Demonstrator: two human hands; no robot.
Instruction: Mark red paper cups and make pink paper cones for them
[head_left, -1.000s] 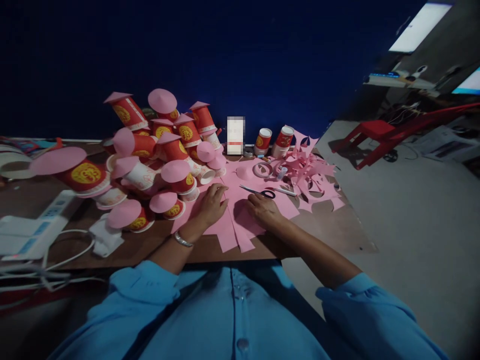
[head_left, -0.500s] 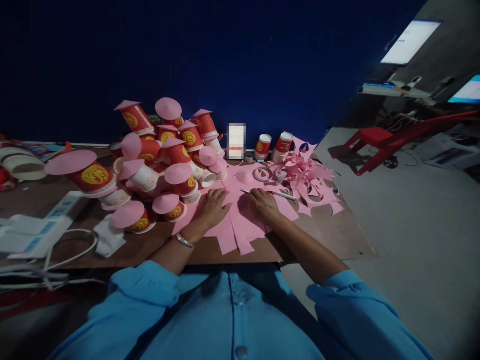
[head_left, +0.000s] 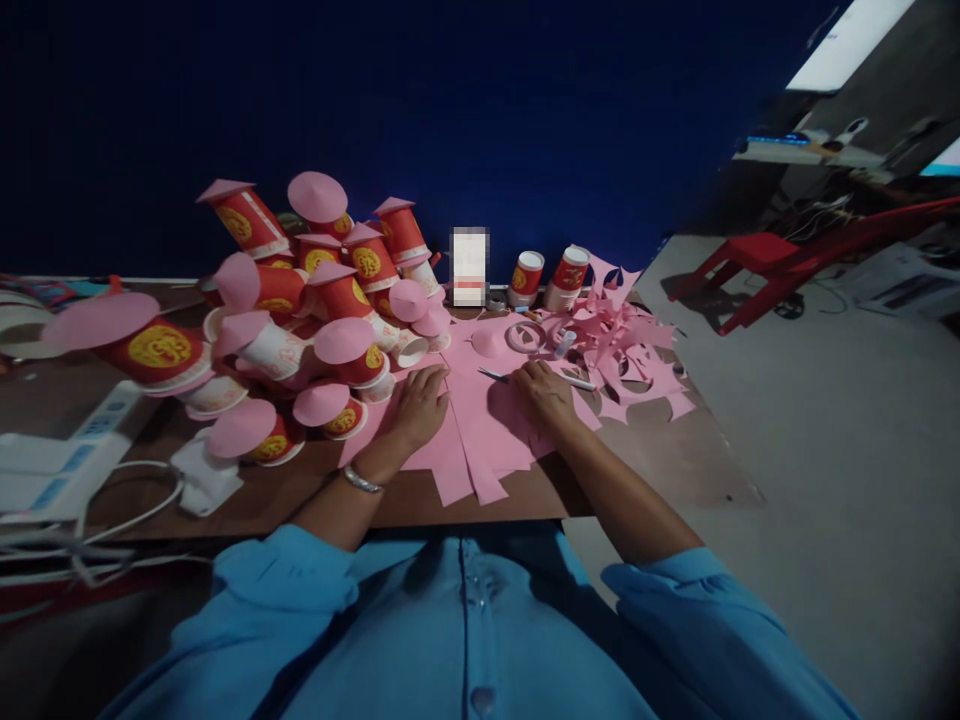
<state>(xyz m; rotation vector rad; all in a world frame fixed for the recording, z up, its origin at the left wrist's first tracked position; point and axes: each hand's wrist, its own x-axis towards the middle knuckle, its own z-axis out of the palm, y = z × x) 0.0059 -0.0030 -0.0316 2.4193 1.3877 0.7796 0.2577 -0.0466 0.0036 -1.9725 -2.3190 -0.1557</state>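
Note:
My left hand (head_left: 421,408) lies flat on a pink paper sheet (head_left: 480,440), its fingers stretched out. Across the paper, my right hand (head_left: 544,395) has its fingers curled over a slim tool (head_left: 493,374) with a dark pointed tip and a white handle; its middle is hidden beneath the hand, so its exact kind is unclear. A pink paper cone (head_left: 490,342) sits just beyond my hands. Beside it are a roll of tape (head_left: 526,337) and a small glue stick or bottle (head_left: 565,344).
Red and white paper cups with pink cone tops (head_left: 352,352) crowd the left side. Two red cups (head_left: 526,278) stand at the back near pink paper scraps (head_left: 626,345). A white power strip (head_left: 90,450) with cables lies left; a red chair (head_left: 757,255) stands right.
My right hand has shifted slightly right along the slim tool, uncovering more of its tip. My left hand stays flat on the paper. The camera view has tilted a little.

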